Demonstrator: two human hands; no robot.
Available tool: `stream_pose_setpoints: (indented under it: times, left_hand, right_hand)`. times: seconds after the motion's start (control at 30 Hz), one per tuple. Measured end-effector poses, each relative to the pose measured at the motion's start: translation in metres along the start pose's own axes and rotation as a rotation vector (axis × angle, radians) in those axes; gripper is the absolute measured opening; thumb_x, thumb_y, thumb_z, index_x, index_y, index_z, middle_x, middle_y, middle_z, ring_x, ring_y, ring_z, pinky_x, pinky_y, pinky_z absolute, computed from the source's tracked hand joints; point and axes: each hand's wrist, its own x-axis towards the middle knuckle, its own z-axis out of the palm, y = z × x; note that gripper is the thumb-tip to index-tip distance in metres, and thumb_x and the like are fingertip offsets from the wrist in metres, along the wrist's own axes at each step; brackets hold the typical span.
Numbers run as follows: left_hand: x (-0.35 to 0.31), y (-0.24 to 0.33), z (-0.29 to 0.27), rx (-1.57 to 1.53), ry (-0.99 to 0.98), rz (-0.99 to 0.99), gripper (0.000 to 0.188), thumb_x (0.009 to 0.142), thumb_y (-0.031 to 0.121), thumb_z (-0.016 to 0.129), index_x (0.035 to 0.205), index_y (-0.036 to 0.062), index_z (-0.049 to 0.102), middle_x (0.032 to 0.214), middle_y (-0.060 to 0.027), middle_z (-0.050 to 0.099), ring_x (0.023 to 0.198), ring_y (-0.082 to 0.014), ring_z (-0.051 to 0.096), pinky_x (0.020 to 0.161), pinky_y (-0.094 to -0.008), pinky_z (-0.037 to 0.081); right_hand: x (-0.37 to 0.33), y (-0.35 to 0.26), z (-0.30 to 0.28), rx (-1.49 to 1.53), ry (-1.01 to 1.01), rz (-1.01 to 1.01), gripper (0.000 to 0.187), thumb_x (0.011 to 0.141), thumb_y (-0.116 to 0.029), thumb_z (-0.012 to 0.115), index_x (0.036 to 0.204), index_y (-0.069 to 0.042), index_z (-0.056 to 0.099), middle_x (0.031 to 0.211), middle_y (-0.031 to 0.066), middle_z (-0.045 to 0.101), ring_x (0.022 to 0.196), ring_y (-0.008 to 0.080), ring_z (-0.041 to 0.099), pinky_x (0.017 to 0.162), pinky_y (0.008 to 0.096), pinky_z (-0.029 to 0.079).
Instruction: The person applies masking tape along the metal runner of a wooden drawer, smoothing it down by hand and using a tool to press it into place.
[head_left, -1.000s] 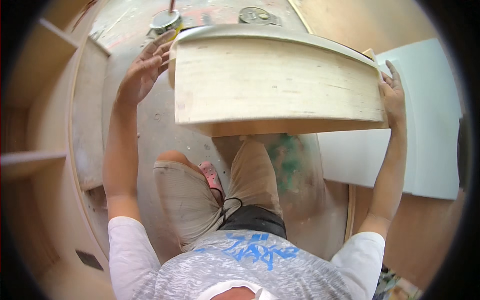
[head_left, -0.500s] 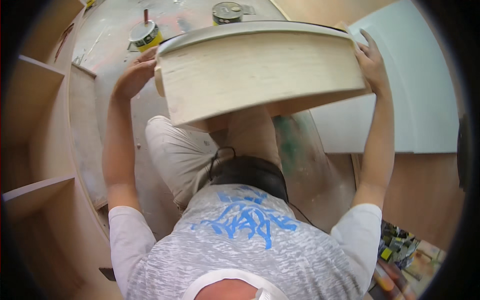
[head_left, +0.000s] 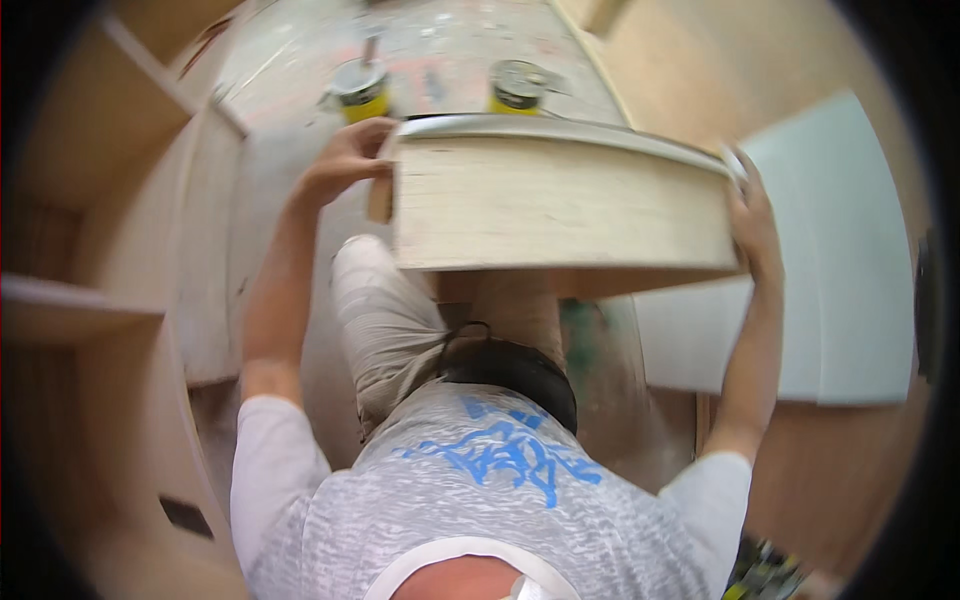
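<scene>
A pale wooden drawer (head_left: 565, 205) with a white front edge hangs above my knees, held between both hands. My left hand (head_left: 352, 160) grips its left end, the fingers at the upper corner. A small wooden piece (head_left: 380, 200) sticks out below that hand, against the drawer's left side. On the opposite end my right hand (head_left: 752, 215) is closed round the side, slightly smeared by motion. The drawer's far side and its inside are mostly hidden.
Two cans (head_left: 360, 90) with yellow bands, one holding a stick, stand beyond the drawer. An open wooden cabinet (head_left: 100, 300) rises on the left. White panels (head_left: 800, 270) lie at the right over a brown board (head_left: 830, 470). Small cluttered items (head_left: 765, 572) sit at lower right.
The drawer has come lower in view and levelled, its left end moving right. Both hands keep their hold. The surroundings have shifted as my head turned.
</scene>
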Motion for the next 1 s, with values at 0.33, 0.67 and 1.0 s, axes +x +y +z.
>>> stream_pose_setpoints:
  times: [0.33,0.67,1.0]
  left_hand:
    - [-0.026,0.069,0.002,0.574,0.067,-0.106,0.028,0.070,0.004,0.064,0.097,0.0006,0.064,0.095,-0.0048,0.064,0.089,-0.0120,0.060,0.083,-0.0280,0.047]
    - [-0.006,0.085,-0.023,0.917,0.044,0.374,0.036,0.058,0.018,0.087,0.085,0.0098,0.064,0.079,-0.0042,0.058,0.074,-0.0247,0.057,0.071,-0.0340,0.044]
    - [0.009,0.082,-0.053,0.824,0.007,0.402,0.045,0.052,0.017,0.091,0.091,0.0124,0.068,0.081,-0.0019,0.059,0.077,-0.0213,0.057,0.071,-0.0339,0.045]
  right_hand:
    - [0.011,-0.077,0.017,-0.351,0.117,-0.029,0.061,0.088,-0.003,0.056,0.145,-0.010,0.034,0.138,0.0183,0.048,0.126,0.0322,0.048,0.104,0.0420,0.040]
    - [0.017,-0.195,0.067,-0.098,-0.071,-0.431,0.051,0.078,0.005,0.067,0.127,0.000,0.054,0.123,0.0157,0.061,0.116,0.0299,0.057,0.099,0.0375,0.042]
    - [0.062,-0.246,0.114,0.100,-0.370,-0.581,0.040,0.081,-0.002,0.068,0.120,-0.001,0.059,0.113,0.0176,0.064,0.102,0.0347,0.062,0.085,0.0383,0.050]
